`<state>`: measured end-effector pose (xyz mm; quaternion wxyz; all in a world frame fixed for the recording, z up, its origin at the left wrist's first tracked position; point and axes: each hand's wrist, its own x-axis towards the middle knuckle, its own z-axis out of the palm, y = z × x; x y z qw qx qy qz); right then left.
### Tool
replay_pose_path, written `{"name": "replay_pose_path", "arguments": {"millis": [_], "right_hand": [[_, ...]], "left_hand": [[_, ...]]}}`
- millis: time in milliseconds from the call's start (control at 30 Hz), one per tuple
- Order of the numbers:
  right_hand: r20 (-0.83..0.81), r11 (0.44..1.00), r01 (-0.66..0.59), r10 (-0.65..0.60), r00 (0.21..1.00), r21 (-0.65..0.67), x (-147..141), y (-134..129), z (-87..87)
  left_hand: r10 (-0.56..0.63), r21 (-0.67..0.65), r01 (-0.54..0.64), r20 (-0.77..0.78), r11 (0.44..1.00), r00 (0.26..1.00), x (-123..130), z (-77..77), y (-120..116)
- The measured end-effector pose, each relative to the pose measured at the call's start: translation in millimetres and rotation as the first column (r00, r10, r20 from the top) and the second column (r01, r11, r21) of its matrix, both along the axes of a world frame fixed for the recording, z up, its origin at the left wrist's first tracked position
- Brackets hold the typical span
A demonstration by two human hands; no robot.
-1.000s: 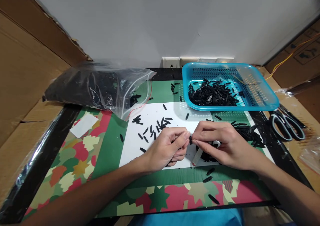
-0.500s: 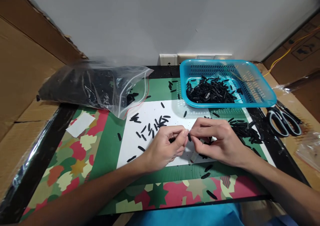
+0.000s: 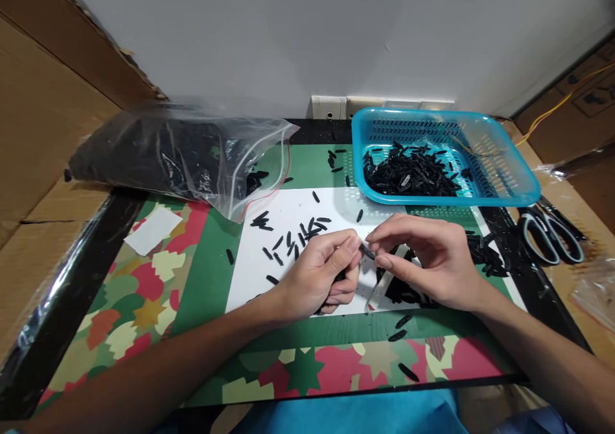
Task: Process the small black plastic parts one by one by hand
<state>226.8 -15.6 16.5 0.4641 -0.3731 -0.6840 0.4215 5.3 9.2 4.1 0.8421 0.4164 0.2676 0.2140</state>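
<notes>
My left hand pinches a small, narrow black piece between thumb and forefinger. Dark bits also show under its curled fingers. Close by on the right, my right hand has its thumb and forefinger parted around the free end of that piece; whether they touch it is hard to see. Beneath the right hand lie more black pieces and a thin pale strip, partly covered. Several similar loose pieces are scattered on the white sheet left of my hands.
A blue basket holding a heap of black pieces stands at the back right. Scissors lie beside it. At the back left rests a clear zip bag full of black pieces. A white paper scrap lies at left.
My right hand has opened its pinch and drawn slightly right, away from my left hand. The black piece now shows more, still held by my left hand. The view has shifted slightly.
</notes>
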Motion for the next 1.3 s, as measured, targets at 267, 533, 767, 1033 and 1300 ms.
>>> {"name": "replay_pose_path", "arguments": {"millis": [267,533,767,1033,1300], "right_hand": [[0.067,0.988,0.067,-0.077,0.995,0.142,-3,-2,-4.8],[0.138,0.965,0.119,-0.155,0.978,0.235,-9,-8,-4.7],[0.084,0.982,0.163,-0.171,0.982,0.097,-14,-11,-6.4],[0.025,0.982,0.187,-0.188,0.982,0.041,-14,-10,-5.6],[0.035,0.982,0.151,-0.155,0.987,0.11,-11,-8,-7.7]], "left_hand": [[-0.02,-0.039,0.022,0.039,0.999,0.999,-1,-2.6,2],[0.041,0.011,-0.041,-0.016,0.999,0.999,2,-3.1,-2],[0.104,0.133,-0.098,-0.046,0.986,0.993,5,-1.7,-9],[0.144,0.324,-0.09,-0.145,0.942,0.979,4,0.0,-16],[0.077,0.402,0.023,-0.23,0.915,0.97,0,-0.8,-15]]}}
